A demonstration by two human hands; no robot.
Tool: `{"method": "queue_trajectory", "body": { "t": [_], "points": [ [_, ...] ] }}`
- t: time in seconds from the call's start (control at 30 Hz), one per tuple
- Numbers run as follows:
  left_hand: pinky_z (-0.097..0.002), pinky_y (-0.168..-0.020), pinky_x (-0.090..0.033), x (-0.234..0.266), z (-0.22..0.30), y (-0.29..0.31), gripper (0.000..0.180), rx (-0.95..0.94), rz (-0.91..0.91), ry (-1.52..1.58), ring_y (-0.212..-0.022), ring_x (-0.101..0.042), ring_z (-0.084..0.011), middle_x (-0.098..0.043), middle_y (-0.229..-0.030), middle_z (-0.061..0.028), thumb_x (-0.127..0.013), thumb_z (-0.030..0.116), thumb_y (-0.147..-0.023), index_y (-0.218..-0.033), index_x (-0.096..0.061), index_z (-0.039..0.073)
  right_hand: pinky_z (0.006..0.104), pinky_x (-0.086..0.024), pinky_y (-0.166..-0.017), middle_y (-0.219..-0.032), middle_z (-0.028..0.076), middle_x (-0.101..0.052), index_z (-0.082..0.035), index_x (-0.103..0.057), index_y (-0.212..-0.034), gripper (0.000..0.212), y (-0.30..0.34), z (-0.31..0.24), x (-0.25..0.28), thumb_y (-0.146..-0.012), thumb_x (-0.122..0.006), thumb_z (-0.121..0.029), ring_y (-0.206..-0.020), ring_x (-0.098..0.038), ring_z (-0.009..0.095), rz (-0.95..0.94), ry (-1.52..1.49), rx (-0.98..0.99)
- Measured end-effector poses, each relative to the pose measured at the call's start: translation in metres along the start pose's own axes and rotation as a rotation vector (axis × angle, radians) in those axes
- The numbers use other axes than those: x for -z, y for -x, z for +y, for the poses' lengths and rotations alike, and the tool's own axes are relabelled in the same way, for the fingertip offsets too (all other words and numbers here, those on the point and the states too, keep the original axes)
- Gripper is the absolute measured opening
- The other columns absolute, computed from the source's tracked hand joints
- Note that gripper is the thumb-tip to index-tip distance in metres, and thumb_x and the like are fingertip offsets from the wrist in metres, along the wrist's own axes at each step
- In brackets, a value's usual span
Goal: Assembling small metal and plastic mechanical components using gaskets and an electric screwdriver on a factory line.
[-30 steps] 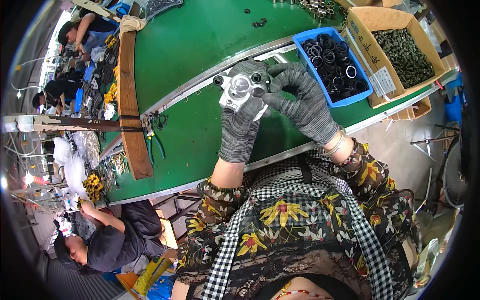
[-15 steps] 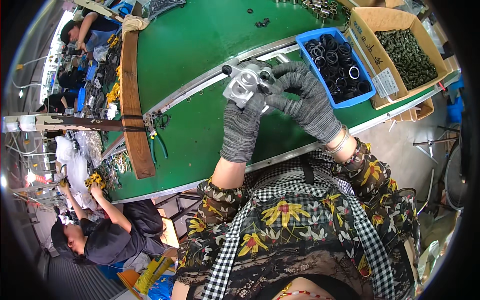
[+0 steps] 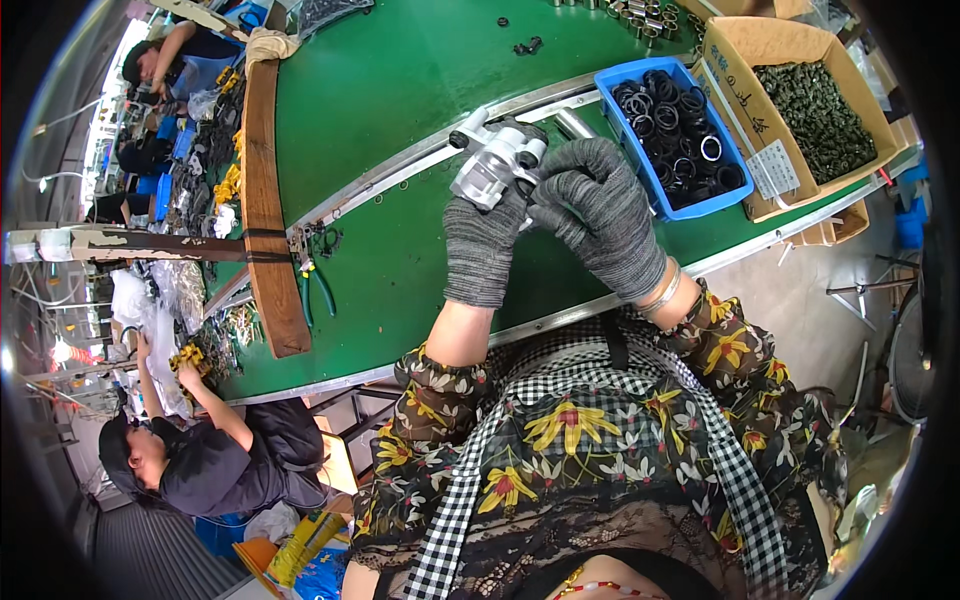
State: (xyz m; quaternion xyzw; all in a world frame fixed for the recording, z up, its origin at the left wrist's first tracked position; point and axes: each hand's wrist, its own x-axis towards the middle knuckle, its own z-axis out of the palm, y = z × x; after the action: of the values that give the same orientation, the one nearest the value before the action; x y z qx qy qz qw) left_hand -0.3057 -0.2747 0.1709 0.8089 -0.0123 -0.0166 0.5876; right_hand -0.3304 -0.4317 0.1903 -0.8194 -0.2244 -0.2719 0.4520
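A silver cast brake caliper (image 3: 490, 172) with round bores and black rubber pieces sits raised above the green bench, gripped from below by my left hand (image 3: 482, 245) in a grey knitted glove. My right hand (image 3: 603, 215), gloved the same way, has its fingers curled and pinched at the caliper's right side. Whatever lies between those fingertips is hidden. Just beyond my right hand, a bare metal cylinder (image 3: 574, 124) lies by the metal rail.
To the right stand a blue bin (image 3: 672, 205) of black rubber rings and a carton (image 3: 735, 95) of small dark parts. Pliers (image 3: 318, 290) lie beside a wooden beam (image 3: 266, 200) at left. Metal sleeves (image 3: 655, 22) stand far back. A co-worker (image 3: 215, 470) sits lower left.
The caliper has tilted in my left hand, its bores now turned more away. My right hand has drawn its fingers closer together and lower beside the caliper.
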Motion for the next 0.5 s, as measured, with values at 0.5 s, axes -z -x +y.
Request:
{"method": "queue_trajectory", "body": {
  "t": [0.5],
  "points": [
    [-0.0292, -0.072, -0.055, 0.0, 0.005, 0.008, 0.037, 0.283, -0.092, 0.654, -0.088, -0.065, -0.0173, -0.065, -0.101, -0.0061, -0.067, 0.019, -0.084, -0.115, -0.057, 0.002, 0.0361, -0.051, -0.08, -0.105, 0.012, -0.059, -0.004, -0.063, -0.099, 0.023, -0.028, 0.015, 0.012, -0.077, -0.068, -0.007, -0.093, -0.06, 0.03, -0.306, -0.137, 0.031]
  ]
}}
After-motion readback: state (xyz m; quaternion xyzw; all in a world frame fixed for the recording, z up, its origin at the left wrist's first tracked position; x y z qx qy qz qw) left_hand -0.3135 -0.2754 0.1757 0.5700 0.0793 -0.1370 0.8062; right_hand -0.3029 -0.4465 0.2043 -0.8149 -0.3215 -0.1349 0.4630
